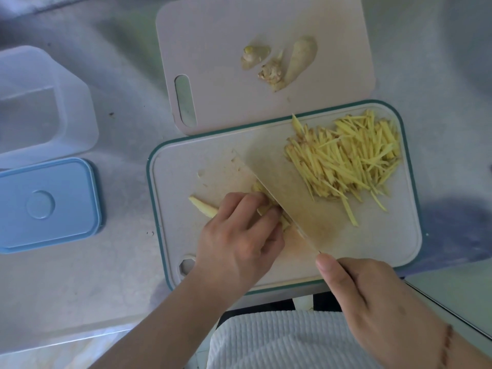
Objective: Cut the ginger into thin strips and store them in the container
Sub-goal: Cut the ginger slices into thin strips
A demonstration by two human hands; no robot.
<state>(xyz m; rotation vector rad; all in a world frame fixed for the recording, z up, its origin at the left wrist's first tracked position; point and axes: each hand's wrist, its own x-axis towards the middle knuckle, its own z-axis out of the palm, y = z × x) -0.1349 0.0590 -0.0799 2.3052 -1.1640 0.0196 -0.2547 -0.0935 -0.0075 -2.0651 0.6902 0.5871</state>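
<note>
Nearest the viewer, a white ribbed garment point(279, 339) is seen at the lower edge. The right hand point(372, 296) is closed round the handle of a broad rectangular cleaver with a pale, smeared blade point(287, 193); the handle itself is hidden by the fingers. The blade is set edge-down and slantwise on the beige cutting board with a teal rim point(372, 251). Against its left face, a small remnant of peeled yellow ginger point(269, 209) is pinned under the curled fingertips of the left hand point(237, 241); cutting is judged to be under way on this last held piece. One uncut pale-yellow ginger sliver point(203, 206) lies just left of that hand. To the right of the blade, a large heap of thin yellow ginger strips point(348, 161) is spread over the board's far right part; most of the cutting is judged done. Beyond, a second, plain pinkish cutting board with a slot handle point(213, 75) carries knobbly ginger offcuts and peel point(279, 65). To the left on the grey worktop point(119, 262), a light-blue rectangular lid point(48, 206) lies flat, and behind it a translucent white plastic container point(40, 102) stands open; no strips are seen inside. Transfer and closing are judged still outstanding.
</note>
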